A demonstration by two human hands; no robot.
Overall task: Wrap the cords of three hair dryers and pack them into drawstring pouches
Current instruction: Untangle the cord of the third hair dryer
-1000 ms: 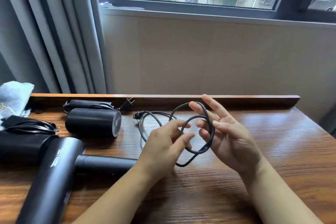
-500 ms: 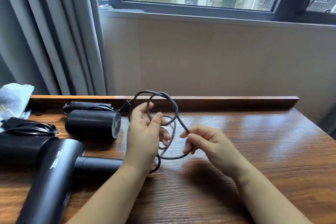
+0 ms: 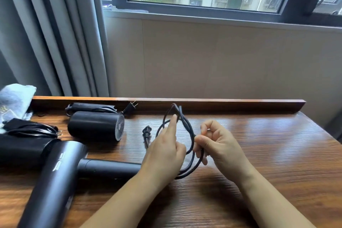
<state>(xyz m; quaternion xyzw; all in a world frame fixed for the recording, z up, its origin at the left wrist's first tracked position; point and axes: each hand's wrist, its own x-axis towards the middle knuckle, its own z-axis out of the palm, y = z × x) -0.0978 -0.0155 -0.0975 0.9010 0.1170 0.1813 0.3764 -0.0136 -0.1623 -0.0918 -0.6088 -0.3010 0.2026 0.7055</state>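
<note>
Cord [image 3: 191,135]: thin, black, gathered into a few loose loops, held up just above the worktop [image 3: 259,153] near its middle. Plug [image 3: 147,130] at the free end, lying on the wood just left of the loops. Attached hair dryer [image 3: 55,176]: large, matte black, lying left of the cord, handle pointing toward the loops.

Left hand [image 3: 164,155]: forefinger straight and raised inside the top of the loops, touching the cord; other fingers [image 3: 180,151] curled, grip on the strands hidden behind the hand, so cannot tell for sure. Right hand [image 3: 220,144]: fingers curled, pinching the right side of the loops between thumb and fingertips.

Second hair dryer [image 3: 96,126], short and round with a grilled end, farther left of the cord, own cable bundled behind it. Third dark dryer [image 3: 20,146] with wrapped cable at the far left, pale pouch [image 3: 14,102] beyond it.

Raised wooden lip [image 3: 222,104] along the back edge just behind the loops. Bare wood right of the cord out to the worktop's right edge, and toward the near edge between the forearms.
</note>
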